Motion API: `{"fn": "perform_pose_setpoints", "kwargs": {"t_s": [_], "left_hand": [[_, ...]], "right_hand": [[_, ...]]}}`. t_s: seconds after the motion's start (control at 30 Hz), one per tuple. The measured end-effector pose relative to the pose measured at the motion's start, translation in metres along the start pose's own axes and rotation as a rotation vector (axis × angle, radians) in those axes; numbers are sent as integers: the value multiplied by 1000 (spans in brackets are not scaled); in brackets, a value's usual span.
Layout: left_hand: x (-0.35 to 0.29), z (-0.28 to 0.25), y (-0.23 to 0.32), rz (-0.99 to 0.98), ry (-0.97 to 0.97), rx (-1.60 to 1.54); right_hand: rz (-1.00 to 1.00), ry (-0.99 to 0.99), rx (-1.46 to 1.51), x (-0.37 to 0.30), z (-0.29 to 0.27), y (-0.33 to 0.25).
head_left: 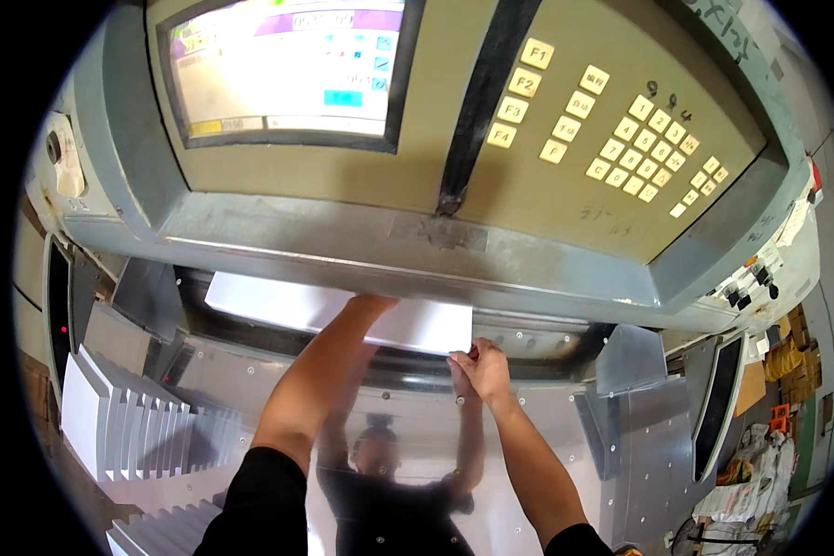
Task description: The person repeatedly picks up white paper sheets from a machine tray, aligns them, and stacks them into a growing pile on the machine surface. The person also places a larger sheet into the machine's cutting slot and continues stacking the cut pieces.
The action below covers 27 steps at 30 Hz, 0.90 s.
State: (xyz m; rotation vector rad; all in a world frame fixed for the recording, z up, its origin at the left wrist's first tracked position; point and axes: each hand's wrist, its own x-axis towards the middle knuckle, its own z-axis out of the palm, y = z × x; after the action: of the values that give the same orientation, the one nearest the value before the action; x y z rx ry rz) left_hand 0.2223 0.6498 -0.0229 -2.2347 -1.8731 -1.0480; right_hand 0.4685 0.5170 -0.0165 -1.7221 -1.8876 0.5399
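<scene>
A long, thick stack of white paper (417,324) lies crosswise in the slot of a paper cutting machine, partly under its grey front housing. My left hand (372,304) reaches over the stack from the front, and its fingers are hidden behind the wrist and under the housing. At the near right corner of the stack is my right hand (485,369), its thumb and fingers closed in a pinch on the paper's edge. Below both arms spreads the shiny metal table (278,398), dotted with small holes and mirroring my arms.
Several white paper stacks (125,426) stand fanned on the left side, with more paper (171,530) in front. Above hang a lit screen (287,74) and a keypad (641,148). Upright black sensor bars (719,408) flank the table. Boxes and bags fill the right background.
</scene>
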Motion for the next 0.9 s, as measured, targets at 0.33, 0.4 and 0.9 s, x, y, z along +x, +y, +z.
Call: {"fn": "perform_pose_setpoints", "kwargs": {"t_s": [0.33, 0.4, 0.9], "left_hand": [[36, 21, -18, -49, -153, 27], [33, 23, -18, -49, -159, 30], [14, 25, -12, -44, -166, 39]], "right_hand": [[-9, -11, -40, -1, -1, -3], [25, -33, -12, -1, -2, -7], [-5, -17, -52, 0, -2, -6]]}}
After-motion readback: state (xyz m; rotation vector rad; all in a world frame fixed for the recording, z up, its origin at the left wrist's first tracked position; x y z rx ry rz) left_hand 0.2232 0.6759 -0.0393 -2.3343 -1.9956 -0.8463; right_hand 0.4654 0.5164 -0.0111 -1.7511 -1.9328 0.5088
